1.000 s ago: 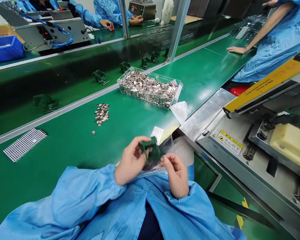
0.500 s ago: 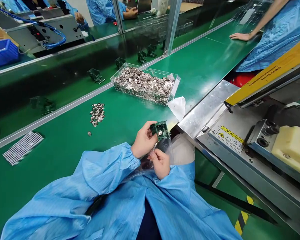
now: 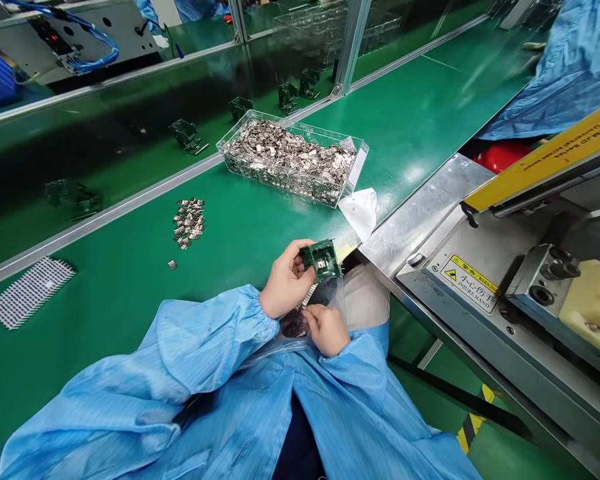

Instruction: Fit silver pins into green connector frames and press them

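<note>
At the green bench (image 3: 120,280), the left hand (image 3: 286,285) is steadying one green part (image 3: 331,259)

The part is sitting up in front of the person's body, near the bench's close edge, its open frame facing the camera. The left fingers are clamping on its left side. The right hand (image 3: 329,329) is resting thumb and fingertips at the lower end of a pale ribbed strip (image 3: 309,293); whether they are pinching it, I cannot tell.

By my reading, the hands are fitting small pieces to the frame, since a pale bit is showing inside it. The next move would be calling for a firm left hold and a fine right-hand pinch.

Counting up: one part and one strip are occupying the hands. One clear bin (image 3: 356,172) is brimming with metal pieces (image 3: 290,153), too many to number. One loose heap (image 3: 189,223) is overlapping too much for a sure count, and one single piece (image 3: 172,265) is lying just apart from it. One gridded block (image 3: 31,293) is lying at far left; one white scrap (image 3: 361,212) is lying beside the bin. At least four dark parts (image 3: 187,135) are showing beyond the rail (image 3: 145,195).
</note>
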The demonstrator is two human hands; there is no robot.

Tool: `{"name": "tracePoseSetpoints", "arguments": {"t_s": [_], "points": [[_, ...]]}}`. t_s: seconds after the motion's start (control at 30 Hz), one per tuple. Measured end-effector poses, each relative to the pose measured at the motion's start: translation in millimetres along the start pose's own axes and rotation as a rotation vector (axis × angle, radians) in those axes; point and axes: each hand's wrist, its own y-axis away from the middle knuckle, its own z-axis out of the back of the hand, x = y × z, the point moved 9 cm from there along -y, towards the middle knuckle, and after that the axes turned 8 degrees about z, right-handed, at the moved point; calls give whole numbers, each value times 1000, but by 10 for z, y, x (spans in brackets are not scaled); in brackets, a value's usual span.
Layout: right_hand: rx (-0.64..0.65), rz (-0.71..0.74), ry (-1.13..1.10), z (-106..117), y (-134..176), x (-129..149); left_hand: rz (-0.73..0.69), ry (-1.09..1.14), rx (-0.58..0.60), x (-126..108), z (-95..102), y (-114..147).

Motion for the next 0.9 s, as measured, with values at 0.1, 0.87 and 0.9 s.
{"name": "tracePoseSetpoints", "arguments": {"t_s": [0.1, 0.87, 0.9], "points": [[23, -42, 44, 133, 19, 18, -11, 66, -31, -43, 80, 16], [-406, 181, 159, 585, -267, 1111, -150, -209, 54, -227, 242, 576], [-427, 184, 161, 584, -254, 1115, -153, -214, 45, -229, 243, 580]]}}
